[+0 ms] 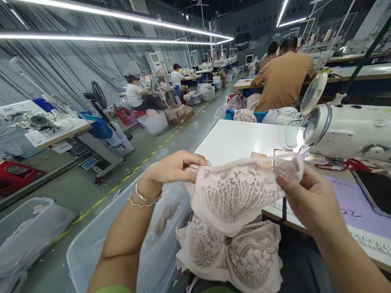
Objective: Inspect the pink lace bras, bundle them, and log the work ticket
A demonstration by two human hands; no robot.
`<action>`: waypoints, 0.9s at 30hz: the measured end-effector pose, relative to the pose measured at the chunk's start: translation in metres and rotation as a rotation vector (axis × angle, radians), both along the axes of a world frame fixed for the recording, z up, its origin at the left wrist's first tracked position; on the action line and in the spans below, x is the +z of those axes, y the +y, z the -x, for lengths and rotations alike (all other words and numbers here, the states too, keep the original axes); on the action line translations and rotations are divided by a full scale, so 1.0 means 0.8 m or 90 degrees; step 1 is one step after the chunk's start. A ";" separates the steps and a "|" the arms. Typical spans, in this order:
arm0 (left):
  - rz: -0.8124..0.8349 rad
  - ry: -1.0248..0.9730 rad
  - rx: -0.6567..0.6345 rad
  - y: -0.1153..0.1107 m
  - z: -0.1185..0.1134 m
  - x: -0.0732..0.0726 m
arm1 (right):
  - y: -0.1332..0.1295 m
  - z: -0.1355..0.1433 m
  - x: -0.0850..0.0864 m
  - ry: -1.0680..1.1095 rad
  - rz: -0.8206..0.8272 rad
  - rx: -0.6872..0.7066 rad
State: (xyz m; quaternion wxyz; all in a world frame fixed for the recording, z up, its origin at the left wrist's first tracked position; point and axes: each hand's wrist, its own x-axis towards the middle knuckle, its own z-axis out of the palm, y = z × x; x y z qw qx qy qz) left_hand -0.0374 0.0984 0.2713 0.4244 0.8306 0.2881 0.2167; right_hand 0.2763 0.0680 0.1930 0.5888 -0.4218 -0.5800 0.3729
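A pale pink lace bra [241, 191] is stretched between my two hands in front of the sewing machine. My left hand [180, 167] is closed on its left end, fingertips partly hidden behind the fabric. At the other end, my right hand [308, 195] pinches the sheer edge between thumb and fingers. Below, more lace bras [253, 258] lie piled on my lap, cups facing up. The white sewing machine [354, 130] stands at the right, its lamp lit near the needle, just beyond my right hand.
A translucent plastic bin [88, 244] with bagged fabric stands at my left. On the white table [235, 138], a phone [374, 189] lies over purple paper [345, 199]. Ahead, a person in a brown shirt [279, 81] sits beyond the table. Yellow floor tape [143, 162] runs along the aisle.
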 end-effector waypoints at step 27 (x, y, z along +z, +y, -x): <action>0.044 0.444 -0.027 0.022 0.021 -0.044 | -0.018 0.019 -0.089 -0.051 0.328 0.202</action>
